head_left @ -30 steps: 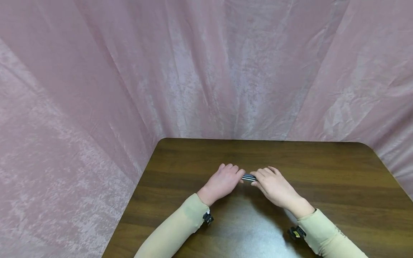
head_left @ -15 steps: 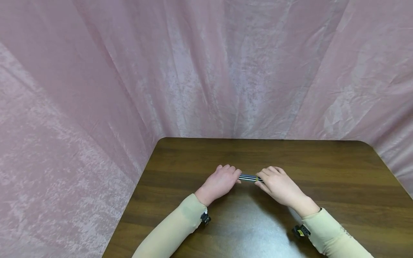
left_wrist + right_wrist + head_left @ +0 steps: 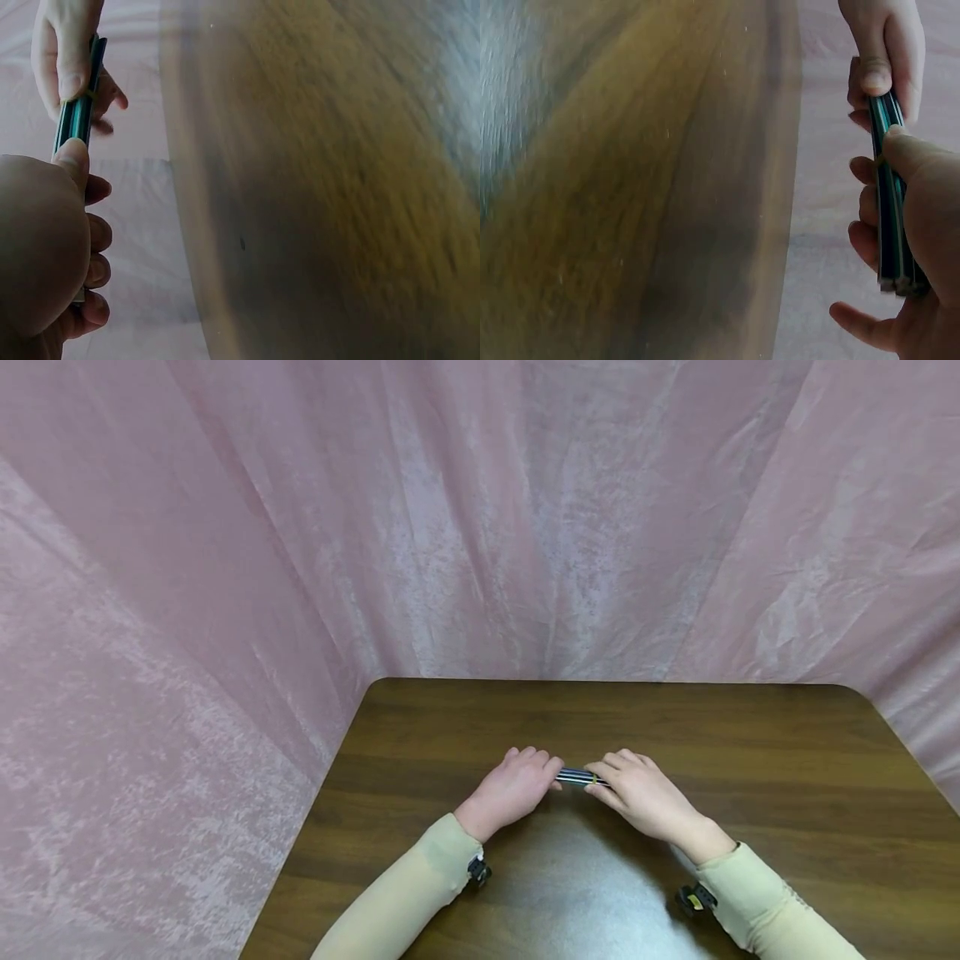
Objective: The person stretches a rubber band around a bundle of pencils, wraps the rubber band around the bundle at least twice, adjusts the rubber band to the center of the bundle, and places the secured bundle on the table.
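Between both hands, a bundle of thin dark pencils (image 3: pixel 573 776) with green and pale stripes is held above the table. My left hand (image 3: pixel 513 787) grips its left part, fingers wrapped round and thumb along the top in the left wrist view. The right hand (image 3: pixel 641 795) holds the other part, its thumb pressing on the bundle near a thin yellow rubber band (image 3: pixel 595 779). In the right wrist view, the flat ends of the pencils (image 3: pixel 898 285) stick out below the right fingers, and the little finger (image 3: pixel 862 326) stands away. Much of the bundle is hidden by the hands.
A brown wooden table (image 3: pixel 450 718) with rounded far corners lies under the hands. Pink velvety curtains (image 3: pixel 480 527) hang behind it and down its left side. A small black camera (image 3: pixel 478 870) sits at the left cuff, another camera (image 3: pixel 693 900) at the right one.
The hands first drew slightly apart, baring more of the bundle and the yellow band. Since then the right hand has slid a little left. Both keep their hold.
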### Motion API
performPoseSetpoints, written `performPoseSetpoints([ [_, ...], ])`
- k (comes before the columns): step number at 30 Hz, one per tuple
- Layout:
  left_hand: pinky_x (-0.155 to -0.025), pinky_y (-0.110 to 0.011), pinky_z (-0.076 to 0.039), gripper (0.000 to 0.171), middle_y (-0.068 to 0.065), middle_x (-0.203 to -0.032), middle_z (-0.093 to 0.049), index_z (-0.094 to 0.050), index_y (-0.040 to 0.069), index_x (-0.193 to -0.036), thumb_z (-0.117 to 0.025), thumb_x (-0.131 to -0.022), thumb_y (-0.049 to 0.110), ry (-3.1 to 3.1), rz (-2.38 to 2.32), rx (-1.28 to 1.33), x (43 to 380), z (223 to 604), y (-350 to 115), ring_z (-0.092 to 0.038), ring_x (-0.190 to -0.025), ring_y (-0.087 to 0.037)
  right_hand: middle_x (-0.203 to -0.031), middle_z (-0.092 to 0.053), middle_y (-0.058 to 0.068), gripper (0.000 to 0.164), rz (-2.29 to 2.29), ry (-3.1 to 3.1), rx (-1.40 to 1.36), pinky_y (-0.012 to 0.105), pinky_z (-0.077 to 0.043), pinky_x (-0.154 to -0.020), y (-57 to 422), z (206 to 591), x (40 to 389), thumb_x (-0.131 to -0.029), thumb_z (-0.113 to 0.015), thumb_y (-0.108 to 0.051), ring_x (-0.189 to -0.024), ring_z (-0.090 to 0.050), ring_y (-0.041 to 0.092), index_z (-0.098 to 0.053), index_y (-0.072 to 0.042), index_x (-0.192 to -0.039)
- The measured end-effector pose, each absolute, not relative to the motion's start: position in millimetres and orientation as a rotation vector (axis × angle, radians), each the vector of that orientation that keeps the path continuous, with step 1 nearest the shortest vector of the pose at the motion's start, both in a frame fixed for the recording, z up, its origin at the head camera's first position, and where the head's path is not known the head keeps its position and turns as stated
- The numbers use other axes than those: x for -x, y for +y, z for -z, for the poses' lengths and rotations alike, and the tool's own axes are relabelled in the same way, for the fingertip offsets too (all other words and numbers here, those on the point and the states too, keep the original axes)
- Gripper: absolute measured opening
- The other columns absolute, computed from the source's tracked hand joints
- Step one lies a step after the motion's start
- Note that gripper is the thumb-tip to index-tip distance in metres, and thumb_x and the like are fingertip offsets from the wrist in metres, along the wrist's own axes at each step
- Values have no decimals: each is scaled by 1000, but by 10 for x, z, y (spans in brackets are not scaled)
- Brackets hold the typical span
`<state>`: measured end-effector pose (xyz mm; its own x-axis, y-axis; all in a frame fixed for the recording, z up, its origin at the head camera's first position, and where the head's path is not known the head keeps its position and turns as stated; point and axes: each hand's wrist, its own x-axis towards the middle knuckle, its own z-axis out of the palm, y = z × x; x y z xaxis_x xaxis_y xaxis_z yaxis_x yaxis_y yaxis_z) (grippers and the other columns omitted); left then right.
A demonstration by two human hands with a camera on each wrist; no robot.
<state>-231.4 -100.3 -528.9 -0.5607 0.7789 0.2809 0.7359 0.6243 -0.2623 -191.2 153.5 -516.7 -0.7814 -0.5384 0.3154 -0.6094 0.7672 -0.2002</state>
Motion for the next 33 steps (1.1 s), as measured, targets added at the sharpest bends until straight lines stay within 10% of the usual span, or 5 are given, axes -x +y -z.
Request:
performPoseSetpoints([
  [7, -68, -28, -40, 29, 4, -99, -68, -64, 17, -117, -62, -107, 44, -2498, -134, 1194, 2336, 5260, -1026, -60, -84, -15, -107, -69, -4, 44, -491, -2749, -838, 58, -48, -96, 1556, 5127, 1941, -104, -70, -42, -103, -63, 25, -69, -19, -142],
  [16, -67, -29, -38, 29, 3, -98, -68, -65, 17, -117, -64, -106, 43, -2515, -140, 1170, 2359, 5211, -1060, -60, -83, -16, -105, -74, 2, 29, -432, -2554, -876, 57, -49, -97, 1648, 5124, 1990, -91, -86, -36, -104, -67, 28, -80, -13, -108],
  [33, -70, -29, -40, 28, 5, -99, -68, -66, 18, -115, -62, -107, 44, -2518, -140, 1210, 2285, 5181, -995, -60, -87, -15, -104, -77, -5, 36, -499, -2522, -904, 56, -50, -93, 1529, 5021, 1996, -82, -92, -44, -101, -70, 22, -84, -18, -105],
])
